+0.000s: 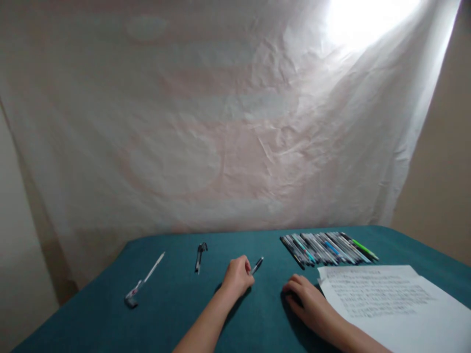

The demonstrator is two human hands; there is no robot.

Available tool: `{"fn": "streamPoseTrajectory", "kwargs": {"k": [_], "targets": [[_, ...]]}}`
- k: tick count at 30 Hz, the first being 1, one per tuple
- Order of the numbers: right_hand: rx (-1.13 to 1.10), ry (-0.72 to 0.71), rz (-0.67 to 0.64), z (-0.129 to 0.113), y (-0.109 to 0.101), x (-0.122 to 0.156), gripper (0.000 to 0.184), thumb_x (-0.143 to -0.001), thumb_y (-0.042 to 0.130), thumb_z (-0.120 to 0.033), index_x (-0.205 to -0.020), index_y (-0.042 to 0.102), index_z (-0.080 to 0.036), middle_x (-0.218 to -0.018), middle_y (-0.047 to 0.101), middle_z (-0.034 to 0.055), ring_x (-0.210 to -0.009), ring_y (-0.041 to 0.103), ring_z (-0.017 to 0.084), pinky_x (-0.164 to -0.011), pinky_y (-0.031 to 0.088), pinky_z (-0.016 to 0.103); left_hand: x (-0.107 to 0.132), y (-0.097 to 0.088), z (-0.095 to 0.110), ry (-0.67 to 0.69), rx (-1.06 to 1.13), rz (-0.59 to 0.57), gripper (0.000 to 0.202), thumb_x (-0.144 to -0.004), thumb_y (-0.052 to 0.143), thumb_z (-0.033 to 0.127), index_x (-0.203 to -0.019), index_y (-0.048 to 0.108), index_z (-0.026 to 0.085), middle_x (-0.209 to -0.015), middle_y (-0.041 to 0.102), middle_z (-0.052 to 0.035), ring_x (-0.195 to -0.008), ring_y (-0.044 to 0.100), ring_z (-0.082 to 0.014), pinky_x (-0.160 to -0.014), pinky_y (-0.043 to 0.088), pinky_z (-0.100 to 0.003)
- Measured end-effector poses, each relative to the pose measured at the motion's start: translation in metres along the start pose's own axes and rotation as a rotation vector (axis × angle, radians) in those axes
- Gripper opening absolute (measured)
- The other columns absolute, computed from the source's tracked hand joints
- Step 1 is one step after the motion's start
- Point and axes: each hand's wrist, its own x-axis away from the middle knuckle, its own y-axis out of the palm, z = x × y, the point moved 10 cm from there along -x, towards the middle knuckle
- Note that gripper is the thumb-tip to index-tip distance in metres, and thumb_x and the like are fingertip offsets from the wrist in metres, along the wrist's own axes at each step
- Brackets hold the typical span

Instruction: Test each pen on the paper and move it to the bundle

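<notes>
My left hand (238, 277) is closed in a pinch on a pen (257, 265), whose dark-tipped end sticks out to the upper right just above the table. My right hand (303, 301) rests on the tabletop beside the left edge of a handwritten paper sheet (379, 294); its fingers are loosely bent, with nothing seen in them. Left of my left hand lies a black and clear pen or pen part (199, 257). Farther left is a thin white stick, like a pen refill (154, 267), touching a small clear and dark piece (131, 298).
A row of many pens (327, 248), mostly black and clear with some blue and green ones, lies side by side at the back right. The table has a dark green cover (176, 309). Behind it hangs a pale creased sheet (221, 122), brightly lit at upper right.
</notes>
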Motion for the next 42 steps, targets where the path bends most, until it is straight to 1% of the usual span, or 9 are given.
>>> {"fn": "streamPoseTrajectory", "kwargs": {"k": [7, 12, 15, 18, 22, 28, 32, 36, 42], "targets": [[-0.275, 0.113, 0.181, 0.013, -0.021, -0.005, 0.022, -0.081, 0.046, -0.032, -0.090, 0.061, -0.019, -0.087, 0.060, 0.0068, -0.081, 0.055, 0.020, -0.075, 0.043, 0.030, 0.009, 0.016, 0.030, 0.078, 0.382, -0.104, 0.015, -0.065, 0.058, 0.010, -0.074, 0.048, 0.017, -0.070, 0.063, 0.0002, -0.062, 0.059, -0.0106, -0.055, 0.042, -0.019], [-0.708, 0.260, 0.120, 0.020, -0.018, -0.007, 0.038, -0.079, 0.049, -0.046, -0.101, 0.059, -0.016, -0.080, 0.063, 0.0041, -0.064, 0.056, 0.015, -0.056, 0.043, 0.025, 0.025, 0.030, 0.054, 0.112, 0.930, -0.292, 0.022, -0.064, 0.064, 0.016, -0.077, 0.046, 0.016, -0.073, 0.061, 0.0003, -0.061, 0.055, -0.0083, -0.057, 0.042, -0.019], [-0.830, 0.227, 0.098, 0.012, -0.018, -0.008, 0.035, -0.077, 0.052, -0.047, -0.088, 0.061, -0.015, -0.065, 0.058, -0.0007, -0.054, 0.050, 0.011, -0.053, 0.040, 0.022, 0.033, 0.040, 0.061, 0.108, 1.072, -0.375, 0.026, -0.062, 0.067, 0.016, -0.078, 0.047, 0.015, -0.071, 0.059, 0.0009, -0.058, 0.052, -0.0071, -0.056, 0.040, -0.019], [-0.867, 0.198, 0.110, 0.010, -0.018, -0.008, 0.033, -0.076, 0.054, -0.048, -0.071, 0.058, -0.015, -0.056, 0.052, -0.0035, -0.051, 0.048, 0.010, -0.052, 0.038, 0.021, 0.036, 0.045, 0.064, 0.118, 1.093, -0.393, 0.027, -0.062, 0.069, 0.017, -0.080, 0.050, 0.014, -0.072, 0.059, -0.0001, -0.061, 0.053, -0.0079, -0.058, 0.040, -0.019], [-0.848, 0.232, 0.179, 0.024, -0.029, -0.010, 0.034, -0.075, 0.055, -0.050, -0.070, 0.054, -0.016, -0.056, 0.051, -0.0033, -0.050, 0.048, 0.010, -0.048, 0.038, 0.021, 0.035, 0.045, 0.063, 0.147, 1.031, -0.374, 0.030, -0.066, 0.067, 0.020, -0.092, 0.056, 0.013, -0.080, 0.060, -0.0029, -0.068, 0.054, -0.0104, -0.061, 0.041, -0.021], [-0.867, 0.274, 0.486, 0.045, -0.092, -0.001, 0.031, -0.077, 0.053, -0.048, -0.077, 0.054, -0.017, -0.062, 0.054, -0.0016, -0.052, 0.047, 0.010, -0.048, 0.038, 0.021, 0.033, 0.027, 0.063, 0.301, 0.782, -0.176, 0.024, -0.076, 0.057, 0.023, -0.098, 0.064, 0.017, -0.087, 0.057, -0.0043, -0.082, 0.053, -0.0152, -0.065, 0.042, -0.022], [-0.842, 0.227, 0.555, 0.038, -0.119, 0.003, 0.026, -0.079, 0.054, -0.043, -0.077, 0.054, -0.017, -0.058, 0.051, -0.0035, -0.049, 0.044, 0.009, -0.046, 0.037, 0.020, 0.036, 0.026, 0.068, 0.351, 0.726, -0.144, 0.023, -0.078, 0.053, 0.021, -0.098, 0.064, 0.019, -0.088, 0.055, -0.0043, -0.084, 0.053, -0.0158, -0.068, 0.043, -0.024], [-0.812, 0.211, 0.579, 0.034, -0.127, 0.005, 0.024, -0.080, 0.054, -0.041, -0.077, 0.054, -0.017, -0.059, 0.051, -0.0031, -0.049, 0.043, 0.008, -0.045, 0.036, 0.019, 0.037, 0.026, 0.070, 0.357, 0.713, -0.150, 0.023, -0.078, 0.053, 0.019, -0.099, 0.064, 0.019, -0.088, 0.055, -0.0045, -0.084, 0.053, -0.0156, -0.069, 0.043, -0.024], [-0.789, 0.214, 0.565, 0.037, -0.123, 0.003, 0.026, -0.079, 0.054, -0.042, -0.075, 0.054, -0.017, -0.057, 0.050, -0.0029, -0.048, 0.043, 0.009, -0.043, 0.035, 0.019, 0.037, 0.025, 0.070, 0.354, 0.705, -0.152, 0.023, -0.078, 0.053, 0.017, -0.098, 0.065, 0.019, -0.087, 0.055, -0.0043, -0.083, 0.053, -0.0155, -0.069, 0.043, -0.024]]}}
